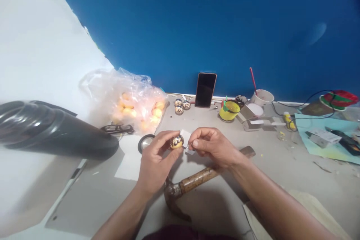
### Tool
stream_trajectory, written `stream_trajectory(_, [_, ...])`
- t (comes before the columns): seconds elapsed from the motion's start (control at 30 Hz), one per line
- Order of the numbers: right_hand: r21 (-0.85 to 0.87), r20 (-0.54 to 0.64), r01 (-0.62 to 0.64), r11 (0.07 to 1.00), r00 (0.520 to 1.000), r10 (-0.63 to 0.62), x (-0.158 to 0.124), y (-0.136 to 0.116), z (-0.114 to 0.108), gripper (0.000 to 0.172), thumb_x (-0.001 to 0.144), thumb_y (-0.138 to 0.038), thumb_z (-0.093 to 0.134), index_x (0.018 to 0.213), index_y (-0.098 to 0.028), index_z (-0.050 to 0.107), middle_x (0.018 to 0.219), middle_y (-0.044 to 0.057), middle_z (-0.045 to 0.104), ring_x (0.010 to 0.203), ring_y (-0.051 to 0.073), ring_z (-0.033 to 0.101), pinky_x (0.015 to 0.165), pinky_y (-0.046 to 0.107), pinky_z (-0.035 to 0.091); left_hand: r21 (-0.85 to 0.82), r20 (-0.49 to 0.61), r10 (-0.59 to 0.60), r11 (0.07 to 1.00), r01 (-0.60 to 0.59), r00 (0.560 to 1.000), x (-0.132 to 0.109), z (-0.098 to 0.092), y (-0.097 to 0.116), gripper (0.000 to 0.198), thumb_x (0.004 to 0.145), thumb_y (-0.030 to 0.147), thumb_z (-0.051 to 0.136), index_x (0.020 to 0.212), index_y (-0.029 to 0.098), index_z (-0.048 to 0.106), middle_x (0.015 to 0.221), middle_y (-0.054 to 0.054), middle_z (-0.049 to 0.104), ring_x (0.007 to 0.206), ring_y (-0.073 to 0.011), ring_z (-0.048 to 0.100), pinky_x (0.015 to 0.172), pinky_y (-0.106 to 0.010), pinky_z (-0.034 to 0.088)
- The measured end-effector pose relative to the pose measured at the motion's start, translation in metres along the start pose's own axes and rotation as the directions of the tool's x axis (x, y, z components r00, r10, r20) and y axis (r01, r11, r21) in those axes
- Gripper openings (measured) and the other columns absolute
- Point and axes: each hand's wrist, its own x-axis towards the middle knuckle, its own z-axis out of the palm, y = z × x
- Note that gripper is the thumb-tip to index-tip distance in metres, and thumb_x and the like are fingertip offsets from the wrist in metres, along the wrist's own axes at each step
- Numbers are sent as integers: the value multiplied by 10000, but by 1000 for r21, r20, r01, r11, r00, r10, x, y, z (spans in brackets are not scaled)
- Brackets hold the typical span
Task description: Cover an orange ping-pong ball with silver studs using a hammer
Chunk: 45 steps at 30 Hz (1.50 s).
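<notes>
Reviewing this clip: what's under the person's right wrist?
A hammer passes beneath the right hand: its head and much of its wooden handle show on one side, the handle's end on the other. The wrist hides the stretch between.

So the ball in my left fingers is yellow with shiny black-and-silver patches over the top. Three balls further back have a similar mottled, mirror-ish look. My hammer has a brown handle blotched with darker stains, plus a dull grey head. Counter is plain grey, wall deep blue. Phone is black with an orange-ish edge. See-through bag, yellow-orange stuff inside. Tub is bright yellow with green bits, pencil red, cup white, sheet pale aqua.
</notes>
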Motion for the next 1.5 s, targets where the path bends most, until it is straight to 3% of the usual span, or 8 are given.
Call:
stream_trajectory(0.13, [9,9,14,1000,1000,-14,-2,-1,9,296,670,-379,907,751,-150,737,639,-18,646,484,49,389,471,208,278,52,-41,86,995,-84,995,-3,3,0,274,760,214,793,1027,272,819,1071,-61,743,973,-242,682,865,-347,568])
stream_trajectory(0.33, [-19,-13,27,999,1000,-27,-4,-4,18,249,667,-322,898,745,-166,720,660,-16,661,577,95,544,582,234,434,95,-49,151,985,-146,987,-5,4,-1,299,764,170,768,1037,278,824,1058,-62,750,918,-228,689,812,-330,568])
stream_trajectory(0.47, [-52,-51,31,998,998,-34,-3,-1,18,259,662,-338,891,717,-160,711,663,-1,679,588,106,563,601,248,465,131,-33,171,977,-165,985,-5,4,-3,314,772,156,754,1053,280,818,1060,-60,745,881,-211,688,799,-320,567])
stream_trajectory(0.8, [-95,3,53,994,999,-53,-4,-1,16,272,708,-377,871,821,-163,746,705,10,694,633,124,589,620,258,474,78,-6,72,994,-71,997,-4,2,-3,318,763,165,764,1063,263,807,1033,-60,739,886,-218,685,794,-320,567])
stream_trajectory(1.17, [-78,-41,48,996,998,-51,-1,7,13,242,678,-351,897,743,-167,754,722,33,743,685,158,664,722,313,543,136,46,159,977,-164,986,-5,1,-6,317,809,148,730,1098,266,788,1079,-54,728,952,-204,689,824,-299,568])
stream_trajectory(1.5, [-28,-7,-16,999,1000,16,0,7,9,255,659,-351,916,748,-165,766,737,35,755,705,162,696,759,324,567,128,95,105,985,-116,990,-3,-1,-1,273,796,153,731,1045,243,798,1030,-56,748,875,-196,689,757,-285,563])
